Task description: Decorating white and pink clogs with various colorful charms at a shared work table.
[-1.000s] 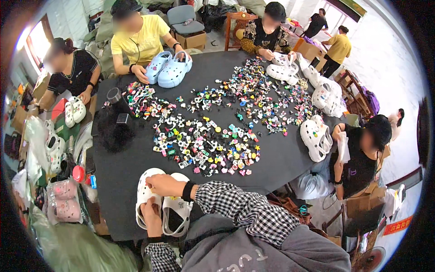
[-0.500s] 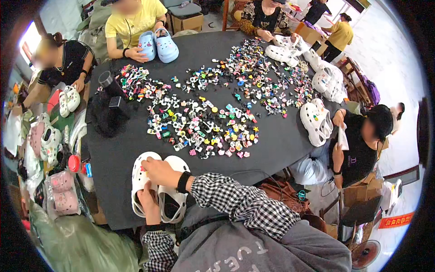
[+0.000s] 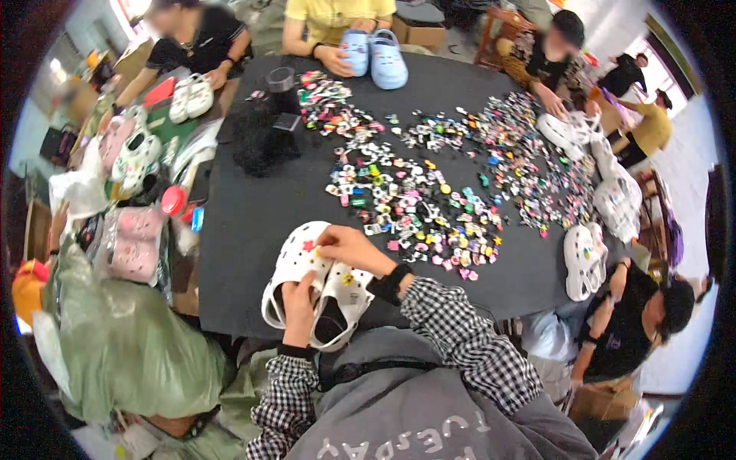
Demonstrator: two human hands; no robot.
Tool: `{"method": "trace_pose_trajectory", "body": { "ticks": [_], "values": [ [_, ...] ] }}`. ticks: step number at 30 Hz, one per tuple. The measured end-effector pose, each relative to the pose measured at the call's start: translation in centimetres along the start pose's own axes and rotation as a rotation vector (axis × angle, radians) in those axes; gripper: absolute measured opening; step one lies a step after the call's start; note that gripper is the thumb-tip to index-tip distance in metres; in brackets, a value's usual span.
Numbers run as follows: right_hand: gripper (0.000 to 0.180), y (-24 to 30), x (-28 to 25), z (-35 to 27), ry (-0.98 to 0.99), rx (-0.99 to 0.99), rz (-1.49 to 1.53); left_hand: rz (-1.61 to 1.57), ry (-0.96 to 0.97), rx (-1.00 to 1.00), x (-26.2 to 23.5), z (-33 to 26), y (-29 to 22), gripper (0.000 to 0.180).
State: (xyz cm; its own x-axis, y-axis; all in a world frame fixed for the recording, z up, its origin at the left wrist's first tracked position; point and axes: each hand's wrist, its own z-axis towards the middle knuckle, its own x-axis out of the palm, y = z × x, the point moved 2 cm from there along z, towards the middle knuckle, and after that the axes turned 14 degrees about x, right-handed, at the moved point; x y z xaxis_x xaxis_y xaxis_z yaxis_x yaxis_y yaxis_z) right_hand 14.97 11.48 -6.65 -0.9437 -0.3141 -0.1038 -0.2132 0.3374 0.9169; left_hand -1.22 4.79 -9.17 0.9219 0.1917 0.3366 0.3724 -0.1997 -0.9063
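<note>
Closer now than half a second ago, I steady white perforated foam clogs (image 3: 318,282) at black table edge (image 3: 238,253): left hand (image 3: 299,300) clamps heel, right hand (image 3: 349,247) pinches small charm onto toe, colourful charm pile (image 3: 414,203) just beyond.

pale blue clogs (image 3: 373,55) and black tape roll (image 3: 280,79).

Clear plastic bags of pink clogs (image 3: 134,241) lay left of the black desk (image 3: 245,222); a brown cardboard box (image 3: 418,34) stood beyond its far edge.
</note>
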Motion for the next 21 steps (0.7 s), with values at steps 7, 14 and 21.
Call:
{"method": "trace_pose_trajectory", "body": {
  "ticks": [7, 14, 21],
  "values": [
    [0.019, 2.1, -0.1, 0.0, -0.007, -0.024, -0.096, -0.107, -0.047, -0.049, 0.9, -0.8, -1.8, 0.031],
    [0.021, 2.5, 0.1, 0.1, 0.04, -0.037, -0.334, -0.101, -0.046, -0.013, 0.8, -0.6, -1.4, 0.023],
    [0.019, 1.5, 0.0, 0.1, -0.052, -0.145, -0.448, 0.012, 0.006, -0.009, 0.8, -0.8, -0.7, 0.013]
  ]
}}
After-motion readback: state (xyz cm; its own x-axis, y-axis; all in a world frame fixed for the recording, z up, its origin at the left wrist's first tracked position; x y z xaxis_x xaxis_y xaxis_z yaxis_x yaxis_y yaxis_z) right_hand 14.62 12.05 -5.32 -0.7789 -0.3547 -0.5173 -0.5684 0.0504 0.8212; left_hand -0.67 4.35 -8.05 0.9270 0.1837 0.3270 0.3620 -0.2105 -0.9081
